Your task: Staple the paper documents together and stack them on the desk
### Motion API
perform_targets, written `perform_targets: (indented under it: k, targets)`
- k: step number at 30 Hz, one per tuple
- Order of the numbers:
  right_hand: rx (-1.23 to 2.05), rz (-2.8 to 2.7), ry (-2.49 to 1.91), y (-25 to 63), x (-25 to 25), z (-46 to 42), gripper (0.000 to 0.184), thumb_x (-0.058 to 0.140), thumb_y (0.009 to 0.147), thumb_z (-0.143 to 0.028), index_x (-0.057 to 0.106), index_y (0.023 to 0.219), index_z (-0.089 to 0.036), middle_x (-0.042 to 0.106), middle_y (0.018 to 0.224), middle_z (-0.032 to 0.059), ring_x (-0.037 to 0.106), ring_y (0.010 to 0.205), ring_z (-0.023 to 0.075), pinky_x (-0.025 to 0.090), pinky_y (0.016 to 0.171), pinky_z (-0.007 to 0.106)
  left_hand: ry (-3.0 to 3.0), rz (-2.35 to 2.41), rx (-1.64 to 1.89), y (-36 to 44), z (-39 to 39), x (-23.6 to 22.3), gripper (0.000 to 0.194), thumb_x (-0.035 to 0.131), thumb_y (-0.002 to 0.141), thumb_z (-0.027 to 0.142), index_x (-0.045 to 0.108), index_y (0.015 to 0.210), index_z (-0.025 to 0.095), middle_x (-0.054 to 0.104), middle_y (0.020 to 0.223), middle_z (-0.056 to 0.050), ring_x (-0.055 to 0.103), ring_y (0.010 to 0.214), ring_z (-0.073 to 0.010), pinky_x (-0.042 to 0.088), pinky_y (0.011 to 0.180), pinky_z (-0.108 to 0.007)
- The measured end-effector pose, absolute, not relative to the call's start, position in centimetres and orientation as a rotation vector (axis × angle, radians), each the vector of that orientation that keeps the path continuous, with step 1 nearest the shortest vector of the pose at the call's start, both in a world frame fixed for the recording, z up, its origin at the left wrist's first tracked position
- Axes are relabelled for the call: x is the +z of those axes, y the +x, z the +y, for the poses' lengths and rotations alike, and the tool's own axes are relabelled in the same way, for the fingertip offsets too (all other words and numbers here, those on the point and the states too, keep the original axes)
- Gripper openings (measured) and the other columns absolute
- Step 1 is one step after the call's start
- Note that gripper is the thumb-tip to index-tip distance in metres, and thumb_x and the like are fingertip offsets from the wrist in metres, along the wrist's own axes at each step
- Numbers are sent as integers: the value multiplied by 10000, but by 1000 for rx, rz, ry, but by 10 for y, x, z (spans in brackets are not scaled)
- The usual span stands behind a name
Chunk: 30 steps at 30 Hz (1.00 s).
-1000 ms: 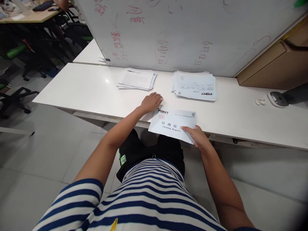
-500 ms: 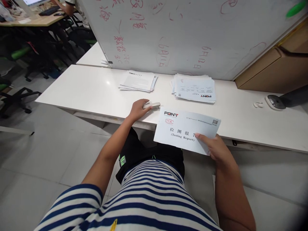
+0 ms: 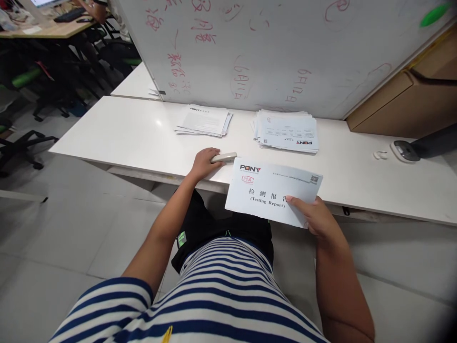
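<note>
My left hand (image 3: pixel 206 163) is closed round a pale stapler (image 3: pixel 225 157) near the front edge of the white desk (image 3: pixel 143 147). The stapler's front end points right and meets, or nearly meets, the upper left corner of a paper report (image 3: pixel 266 209) printed "Testing Report". Whether the paper lies between its jaws I cannot tell. My right hand (image 3: pixel 316 216) grips the report by its lower right part, thumb on top and the other fingers hidden underneath. The report is held out over the desk's front edge, above my lap.
Behind the hands lie two paper stacks, a left stack (image 3: pixel 205 120) and a right stack (image 3: pixel 287 132). A whiteboard (image 3: pixel 267 52) rises at the desk's back. To the right are a cardboard box (image 3: pixel 389 105), a dark cylindrical object (image 3: pixel 407 150) and a small white item (image 3: pixel 380 155). A person sits far left.
The stapler has turned slightly in my left hand, and its top now shows more plainly. My right hand holds the report almost as before; the whole view has shifted a little.
</note>
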State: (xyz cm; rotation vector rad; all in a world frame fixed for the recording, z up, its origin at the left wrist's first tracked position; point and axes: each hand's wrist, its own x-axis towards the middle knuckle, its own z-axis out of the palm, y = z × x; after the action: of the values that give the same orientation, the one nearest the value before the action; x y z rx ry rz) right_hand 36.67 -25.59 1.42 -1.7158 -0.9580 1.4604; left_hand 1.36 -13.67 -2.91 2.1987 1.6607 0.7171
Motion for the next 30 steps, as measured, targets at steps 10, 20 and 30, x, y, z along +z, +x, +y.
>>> perform_targets:
  k: [10, 20, 30]
  targets:
    - [1418, -950, -1760, 371, -4, -237, 475, 824, 671, -373, 667, 1086, -203, 730, 1144, 114, 721, 927, 279, 618, 693, 340, 2192, 1656, 708, 14, -136, -27, 295, 658, 831, 410, 669, 1070, 239, 661, 1283, -30, 566, 1233, -242, 431, 1073, -392]
    - [729, -1196, -1947, 413, 38, -84, 509, 728, 759, -399, 674, 1134, -59, 705, 1091, 202, 674, 844, 236, 448, 592, 309, 2174, 1702, 634, 12, -133, -29, 275, 643, 841, 397, 656, 1081, 262, 637, 1322, -12, 542, 1247, -252, 410, 1063, -395]
    - [411, -1688, -2126, 401, 22, -14, 159, 662, 783, -158, 578, 650, -136, 671, 1088, 197, 545, 1218, 279, 397, 919, 355, 2117, 1699, 706, 11, -132, -35, 262, 668, 822, 416, 668, 1039, 270, 658, 1289, 11, 555, 1225, -237, 394, 1062, -379]
